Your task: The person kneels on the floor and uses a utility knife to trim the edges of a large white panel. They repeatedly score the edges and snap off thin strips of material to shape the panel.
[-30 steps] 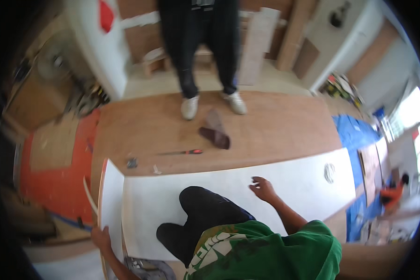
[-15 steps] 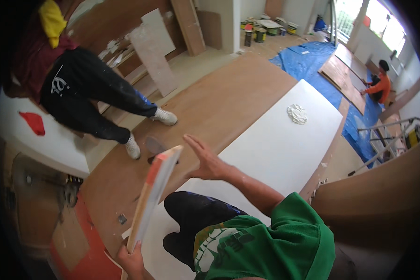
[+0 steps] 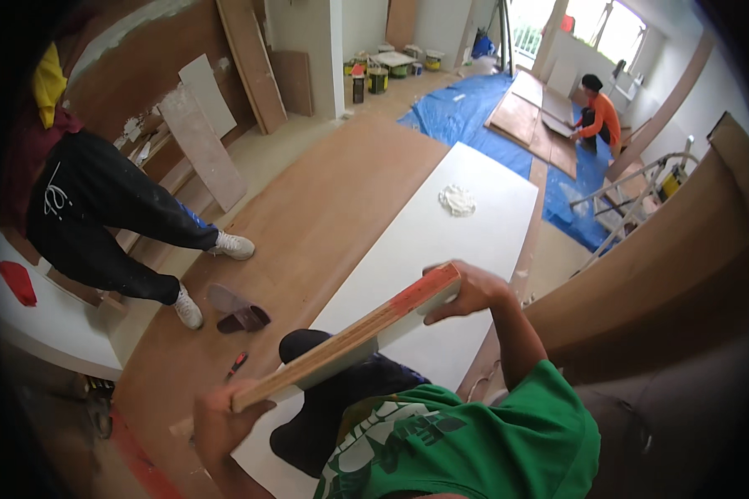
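A narrow wooden board (image 3: 349,337) with a layered edge, a red-painted end and a pale face is held up slantwise in front of me. At its lower left end, my left hand (image 3: 225,420) is closed around it, slightly blurred. My right hand (image 3: 470,291) grips the red upper end, thumb underneath. Beneath the board and my knees lies a large white panel (image 3: 399,258). On its far part rests a round, white, lumpy piece (image 3: 458,201).
Left of me, a person in black trousers (image 3: 112,216) stands beside a brown sheet (image 3: 333,191). Slippers (image 3: 233,309) and a red-handled tool (image 3: 238,363) lie on it. Farther off, a person in orange (image 3: 599,116) crouches by boards on blue sheeting (image 3: 441,104). A stepladder (image 3: 632,200) stands right.
The board has swung from nearly upright to a slant across my front. My right hand, open and apart from it before, now grips its red end. My view has turned right.
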The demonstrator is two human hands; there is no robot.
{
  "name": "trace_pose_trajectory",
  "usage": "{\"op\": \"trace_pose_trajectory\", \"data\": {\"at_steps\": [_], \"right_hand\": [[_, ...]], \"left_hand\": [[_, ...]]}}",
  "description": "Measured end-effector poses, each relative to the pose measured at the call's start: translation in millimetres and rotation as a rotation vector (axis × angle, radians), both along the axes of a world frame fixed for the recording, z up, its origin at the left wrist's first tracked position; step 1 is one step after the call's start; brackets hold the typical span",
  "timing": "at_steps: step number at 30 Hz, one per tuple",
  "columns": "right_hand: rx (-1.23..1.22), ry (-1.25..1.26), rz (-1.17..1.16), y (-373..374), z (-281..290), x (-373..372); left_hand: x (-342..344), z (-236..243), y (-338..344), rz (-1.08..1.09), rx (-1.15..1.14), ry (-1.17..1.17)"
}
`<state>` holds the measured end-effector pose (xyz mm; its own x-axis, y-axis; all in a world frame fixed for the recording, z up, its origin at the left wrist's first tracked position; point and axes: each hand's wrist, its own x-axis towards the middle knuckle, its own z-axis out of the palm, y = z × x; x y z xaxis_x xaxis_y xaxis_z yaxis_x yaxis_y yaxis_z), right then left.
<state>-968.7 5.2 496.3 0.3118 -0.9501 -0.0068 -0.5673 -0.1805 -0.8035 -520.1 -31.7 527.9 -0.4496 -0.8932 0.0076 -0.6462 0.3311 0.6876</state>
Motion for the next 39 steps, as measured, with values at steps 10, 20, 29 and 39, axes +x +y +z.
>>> {"op": "trace_pose_trajectory", "data": {"at_steps": [10,20,29,39], "right_hand": [[0.132,-0.376,-0.152,10,-40,-7],[0.328,-0.984,-0.780,53,-131,-11],[0.398,-1.144,-1.029,86,-158,-28],[0.258,-0.884,-0.914,62,-118,-45]], "left_hand": [[-34,-52,-66,0.277,-0.769,-0.085],[37,-304,69,0.772,0.203,0.070],[23,-349,123,0.834,0.205,0.158],[45,-385,119,1.171,0.198,0.492]]}}
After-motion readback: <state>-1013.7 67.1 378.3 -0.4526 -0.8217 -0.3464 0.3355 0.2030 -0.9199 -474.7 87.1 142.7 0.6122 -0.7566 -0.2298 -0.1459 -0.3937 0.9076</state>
